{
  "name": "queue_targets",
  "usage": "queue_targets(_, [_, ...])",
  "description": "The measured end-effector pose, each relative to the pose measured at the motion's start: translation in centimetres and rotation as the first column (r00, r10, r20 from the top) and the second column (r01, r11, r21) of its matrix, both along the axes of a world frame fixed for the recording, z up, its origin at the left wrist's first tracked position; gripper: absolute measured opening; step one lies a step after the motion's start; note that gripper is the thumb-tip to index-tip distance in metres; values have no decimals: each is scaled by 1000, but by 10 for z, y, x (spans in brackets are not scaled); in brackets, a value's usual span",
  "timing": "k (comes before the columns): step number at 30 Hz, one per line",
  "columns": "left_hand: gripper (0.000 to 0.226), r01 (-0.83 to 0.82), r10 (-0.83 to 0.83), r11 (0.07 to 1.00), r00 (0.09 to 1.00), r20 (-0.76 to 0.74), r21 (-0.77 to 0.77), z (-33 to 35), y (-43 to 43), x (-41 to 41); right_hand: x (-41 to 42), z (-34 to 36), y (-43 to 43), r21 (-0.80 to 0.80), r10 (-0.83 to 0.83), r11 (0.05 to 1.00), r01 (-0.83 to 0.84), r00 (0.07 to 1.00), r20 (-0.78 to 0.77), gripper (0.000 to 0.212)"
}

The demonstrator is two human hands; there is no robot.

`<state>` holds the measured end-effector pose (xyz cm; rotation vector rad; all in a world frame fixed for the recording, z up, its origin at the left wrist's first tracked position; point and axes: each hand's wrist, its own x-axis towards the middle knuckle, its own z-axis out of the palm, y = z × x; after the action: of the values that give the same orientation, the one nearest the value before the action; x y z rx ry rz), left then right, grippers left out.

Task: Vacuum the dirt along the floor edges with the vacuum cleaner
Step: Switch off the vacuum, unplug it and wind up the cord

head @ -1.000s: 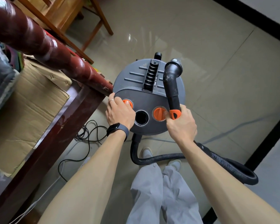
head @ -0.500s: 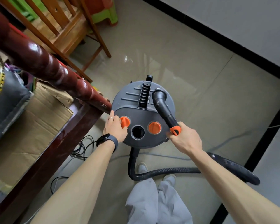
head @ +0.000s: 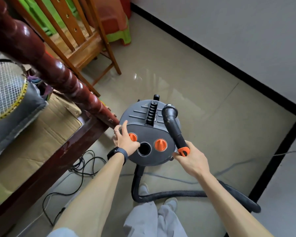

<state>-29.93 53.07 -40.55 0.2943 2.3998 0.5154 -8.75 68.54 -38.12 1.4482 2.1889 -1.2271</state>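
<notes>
A round grey vacuum cleaner (head: pixel 143 120) stands on the tiled floor in front of my feet, with two orange knobs and a dark round port on its top. My left hand (head: pixel 125 139) rests on its left side, fingers spread over the left orange knob (head: pixel 132 136). My right hand (head: pixel 191 159) grips the black hose handle (head: pixel 173 127) at its orange collar, nozzle end pointing up and away over the cleaner's right side. The black ribbed hose (head: pixel 178 193) runs from the cleaner's base across the floor to the right.
A dark red wooden bed frame (head: pixel 61 79) with cardboard on it stands close on the left. A wooden chair (head: pixel 85 45) and plastic stools (head: pixel 116 23) are beyond. Black cables (head: pixel 82 165) lie on the floor. A black skirting line (head: pixel 212 55) runs along the white wall.
The view has risen and pulled back from the cleaner. My left hand's fingers have spread out over the left knob. The hose handle has tilted a little to the right.
</notes>
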Motion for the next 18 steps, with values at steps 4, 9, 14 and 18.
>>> queue_targets(4, [89, 29, -29, 997, 1000, 6, -75, -7, 1, -19, -23, -15, 13, -68, 85, 994, -82, 995, 42, 94])
queue_targets(9, [80, -10, 11, 1000, 999, 38, -21, -6, -3, -9, -37, -25, 23, -108, 146, 985, -136, 985, 94, 64])
queue_targets(14, [81, 6, -8, 1000, 996, 88, 22, -3, -8, 19, -15, -24, 29, -56, 61, 997, -56, 993, 98, 39])
queue_targets(18, [89, 104, -107, 994, 968, 226, 25, 2, -10, 28, 2, -14, 43, -68, 40, 997, -32, 991, 130, 23])
